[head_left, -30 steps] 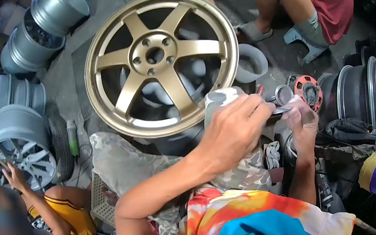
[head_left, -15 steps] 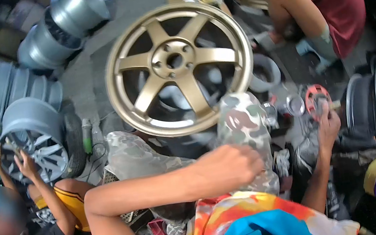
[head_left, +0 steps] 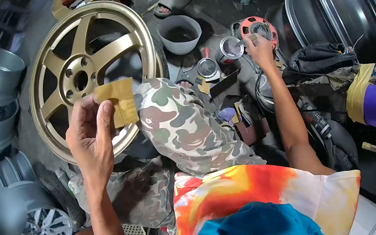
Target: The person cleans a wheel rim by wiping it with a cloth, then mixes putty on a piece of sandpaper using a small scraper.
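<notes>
In the head view, the left hand (head_left: 92,136) is left of the middle of the frame, its thumb and bent fingers closed on a small, square, yellow-brown folded sheet (head_left: 121,99). It pinches just one edge, maybe so the flat side stays free. The right hand (head_left: 260,50), right of the middle and higher up, has its fingers nearly closed on a thin, pale strip (head_left: 240,43); I cannot tell what it is. The strip is at the mouth of a round, open metal can (head_left: 230,50), which probably stands there to be easy to reach. A smaller round metal can (head_left: 208,68) is just beside it. In the upper left, a big gold metal wheel with spokes (head_left: 115,51) lies face up before the camouflage-patterned trousers (head_left: 175,114), perhaps to keep its front close.
</notes>
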`<action>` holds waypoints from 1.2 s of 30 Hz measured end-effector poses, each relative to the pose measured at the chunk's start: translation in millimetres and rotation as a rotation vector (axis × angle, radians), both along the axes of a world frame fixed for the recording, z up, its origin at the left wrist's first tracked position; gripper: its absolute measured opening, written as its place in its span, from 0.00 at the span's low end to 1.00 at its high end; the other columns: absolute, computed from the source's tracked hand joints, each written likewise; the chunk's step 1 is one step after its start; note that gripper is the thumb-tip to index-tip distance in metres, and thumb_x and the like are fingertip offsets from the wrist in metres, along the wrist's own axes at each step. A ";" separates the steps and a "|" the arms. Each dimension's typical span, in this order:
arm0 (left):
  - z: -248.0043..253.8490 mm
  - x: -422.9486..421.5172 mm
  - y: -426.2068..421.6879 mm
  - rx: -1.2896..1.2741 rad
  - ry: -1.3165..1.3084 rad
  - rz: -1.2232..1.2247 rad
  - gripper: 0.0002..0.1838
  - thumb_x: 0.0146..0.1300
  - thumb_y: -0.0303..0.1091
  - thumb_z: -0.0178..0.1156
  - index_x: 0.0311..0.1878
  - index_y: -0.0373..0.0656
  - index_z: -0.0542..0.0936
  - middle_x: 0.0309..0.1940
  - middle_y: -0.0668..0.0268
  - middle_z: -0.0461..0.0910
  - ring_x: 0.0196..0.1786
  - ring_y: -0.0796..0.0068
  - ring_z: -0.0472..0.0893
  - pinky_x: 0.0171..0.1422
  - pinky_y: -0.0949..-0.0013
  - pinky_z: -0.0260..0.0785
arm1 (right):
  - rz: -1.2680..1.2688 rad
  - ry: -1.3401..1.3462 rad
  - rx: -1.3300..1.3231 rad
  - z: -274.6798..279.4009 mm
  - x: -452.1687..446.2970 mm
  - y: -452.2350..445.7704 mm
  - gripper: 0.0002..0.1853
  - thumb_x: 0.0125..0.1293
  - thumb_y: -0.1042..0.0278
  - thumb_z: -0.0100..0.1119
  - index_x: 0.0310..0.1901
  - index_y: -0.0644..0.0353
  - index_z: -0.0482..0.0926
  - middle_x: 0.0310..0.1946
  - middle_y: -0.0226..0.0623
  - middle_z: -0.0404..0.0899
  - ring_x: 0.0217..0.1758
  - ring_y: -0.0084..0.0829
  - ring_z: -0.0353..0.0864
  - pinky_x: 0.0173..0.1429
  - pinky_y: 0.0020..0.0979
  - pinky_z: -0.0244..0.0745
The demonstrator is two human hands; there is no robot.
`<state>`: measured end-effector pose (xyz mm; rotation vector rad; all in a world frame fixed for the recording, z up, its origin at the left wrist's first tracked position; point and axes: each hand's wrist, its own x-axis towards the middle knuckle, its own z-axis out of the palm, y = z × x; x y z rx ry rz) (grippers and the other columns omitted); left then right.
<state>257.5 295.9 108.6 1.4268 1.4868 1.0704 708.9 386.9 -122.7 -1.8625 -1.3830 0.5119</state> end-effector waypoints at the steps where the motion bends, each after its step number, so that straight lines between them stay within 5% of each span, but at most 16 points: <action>1: -6.0 -0.8 0.1 -0.006 0.002 -0.004 0.08 0.75 0.30 0.61 0.50 0.35 0.78 0.36 0.70 0.83 0.32 0.90 0.74 0.32 0.81 0.66 | 0.047 -0.183 0.056 -13.9 3.2 5.1 0.11 0.68 0.63 0.66 0.38 0.64 0.86 0.30 0.48 0.86 0.31 0.44 0.86 0.41 0.42 0.79; 7: -23.5 -15.2 -3.2 -0.048 0.014 -0.010 0.09 0.77 0.29 0.59 0.54 0.35 0.77 0.40 0.67 0.83 0.35 0.87 0.77 0.35 0.80 0.69 | 0.214 -0.472 0.042 -69.9 16.4 30.9 0.10 0.64 0.65 0.66 0.41 0.64 0.86 0.41 0.53 0.85 0.47 0.51 0.85 0.50 0.49 0.77; 20: -27.9 -13.1 -0.7 -0.020 0.013 -0.006 0.10 0.76 0.26 0.59 0.55 0.33 0.76 0.42 0.67 0.82 0.44 0.83 0.80 0.48 0.77 0.75 | 0.370 -0.600 -0.248 -79.5 29.4 49.7 0.13 0.65 0.61 0.64 0.47 0.55 0.88 0.39 0.51 0.86 0.45 0.54 0.85 0.50 0.47 0.79; 26: -25.9 -12.1 12.2 0.042 -0.012 0.018 0.09 0.77 0.32 0.58 0.52 0.35 0.78 0.42 0.69 0.82 0.43 0.85 0.79 0.48 0.79 0.72 | -0.017 -0.162 -0.085 -29.8 32.2 33.2 0.12 0.64 0.59 0.63 0.38 0.58 0.89 0.34 0.48 0.88 0.41 0.45 0.88 0.49 0.40 0.79; 27: -23.5 -11.8 17.3 0.054 -0.039 0.030 0.09 0.77 0.32 0.59 0.51 0.35 0.79 0.40 0.70 0.82 0.41 0.86 0.78 0.45 0.80 0.72 | -0.018 -0.202 0.056 -33.3 41.4 27.2 0.14 0.65 0.57 0.63 0.38 0.59 0.89 0.31 0.45 0.88 0.35 0.39 0.87 0.45 0.37 0.78; 29: -19.5 -3.3 31.0 0.076 -0.090 0.037 0.09 0.78 0.35 0.58 0.47 0.37 0.80 0.36 0.75 0.79 0.37 0.90 0.74 0.40 0.81 0.66 | -0.185 0.127 -0.004 -0.6 30.5 11.3 0.15 0.68 0.59 0.62 0.36 0.65 0.88 0.25 0.37 0.86 0.26 0.28 0.82 0.35 0.33 0.75; 30: -20.0 -2.1 39.3 0.089 -0.059 0.013 0.09 0.78 0.35 0.58 0.46 0.38 0.80 0.35 0.76 0.78 0.37 0.90 0.74 0.40 0.81 0.66 | -0.218 0.008 0.030 3.5 34.7 7.5 0.13 0.69 0.63 0.61 0.33 0.65 0.86 0.21 0.31 0.82 0.23 0.23 0.79 0.29 0.29 0.71; 32: -21.7 4.3 57.0 0.113 -0.073 -0.004 0.09 0.78 0.35 0.58 0.44 0.39 0.80 0.32 0.77 0.76 0.34 0.91 0.72 0.38 0.81 0.65 | -0.233 0.255 0.170 25.0 23.4 -6.6 0.14 0.72 0.64 0.59 0.29 0.61 0.83 0.18 0.27 0.78 0.18 0.18 0.73 0.22 0.24 0.63; 36: -27.7 26.8 94.7 0.161 -0.164 -0.046 0.11 0.77 0.36 0.59 0.41 0.39 0.80 0.26 0.76 0.75 0.25 0.89 0.70 0.27 0.78 0.64 | -0.259 0.919 0.235 46.9 17.1 -22.1 0.11 0.70 0.60 0.63 0.43 0.60 0.80 0.30 0.28 0.79 0.28 0.18 0.76 0.32 0.22 0.72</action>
